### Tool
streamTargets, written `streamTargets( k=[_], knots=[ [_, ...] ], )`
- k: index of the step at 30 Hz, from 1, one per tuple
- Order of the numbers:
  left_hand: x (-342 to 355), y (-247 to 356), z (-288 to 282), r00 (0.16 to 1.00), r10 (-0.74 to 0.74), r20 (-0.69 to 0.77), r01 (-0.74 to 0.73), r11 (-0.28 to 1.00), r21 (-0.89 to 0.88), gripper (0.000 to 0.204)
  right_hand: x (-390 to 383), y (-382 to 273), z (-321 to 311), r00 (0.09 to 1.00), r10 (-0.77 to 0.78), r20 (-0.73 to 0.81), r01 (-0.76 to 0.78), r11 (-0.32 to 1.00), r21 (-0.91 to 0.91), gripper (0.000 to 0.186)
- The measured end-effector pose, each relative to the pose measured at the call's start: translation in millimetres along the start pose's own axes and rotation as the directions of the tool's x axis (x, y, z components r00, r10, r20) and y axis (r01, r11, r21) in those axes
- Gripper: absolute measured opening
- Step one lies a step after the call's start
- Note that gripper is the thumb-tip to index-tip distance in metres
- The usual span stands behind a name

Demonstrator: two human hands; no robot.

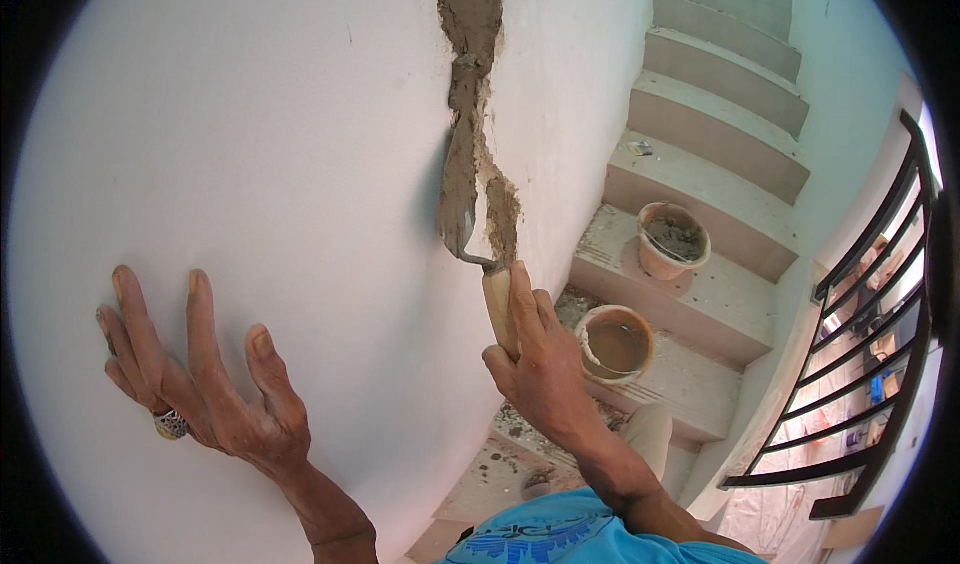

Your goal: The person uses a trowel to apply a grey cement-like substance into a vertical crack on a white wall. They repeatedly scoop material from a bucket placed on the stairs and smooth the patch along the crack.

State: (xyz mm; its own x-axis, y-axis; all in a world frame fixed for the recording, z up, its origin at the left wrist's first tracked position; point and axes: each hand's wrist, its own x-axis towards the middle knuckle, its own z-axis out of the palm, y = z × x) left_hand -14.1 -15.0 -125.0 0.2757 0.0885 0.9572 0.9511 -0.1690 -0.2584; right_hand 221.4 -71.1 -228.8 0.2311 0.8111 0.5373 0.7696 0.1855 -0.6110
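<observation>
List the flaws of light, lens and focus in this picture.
Head view: the steps and railing bow, and black rings the rim; head view: a soft shadow lies on the wall left of the trowel; head view: patches beyond the railing look washed out; head view: no clear motion blur on the right hand.

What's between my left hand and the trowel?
In the head view, only bare white wall lies between your left hand and the trowel.
</observation>
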Motion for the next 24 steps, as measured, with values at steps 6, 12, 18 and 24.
streamTargets(
  k=[6,12,18,24],
  knots=[
    [-3.0,-5.5,-1.3,0.999,-0.002,0.033,0.001,0.999,0.038,0.038,-16.4,17.3,-12.2,1.0,-0.03,-0.002,0.03,0.995,0.099,0.091],
    [-1.9,-2.6,-2.4,0.999,-0.004,0.036,0.003,1.0,0.028,0.037,-7.9,23.2,-13.2,0.986,-0.075,-0.146,0.089,0.992,0.088,0.093],
    [-1.3,0.6,1.4,1.0,0.005,0.014,-0.005,1.0,-0.002,0.037,10.5,37.1,-5.1,0.939,-0.234,-0.252,0.201,0.968,-0.151,0.089],
    [-1.2,0.7,-3.8,0.999,-0.023,0.039,0.022,1.0,0.022,0.035,41.6,54.1,6.2,0.865,-0.353,-0.357,0.236,0.913,-0.333,0.078]
  ],
)
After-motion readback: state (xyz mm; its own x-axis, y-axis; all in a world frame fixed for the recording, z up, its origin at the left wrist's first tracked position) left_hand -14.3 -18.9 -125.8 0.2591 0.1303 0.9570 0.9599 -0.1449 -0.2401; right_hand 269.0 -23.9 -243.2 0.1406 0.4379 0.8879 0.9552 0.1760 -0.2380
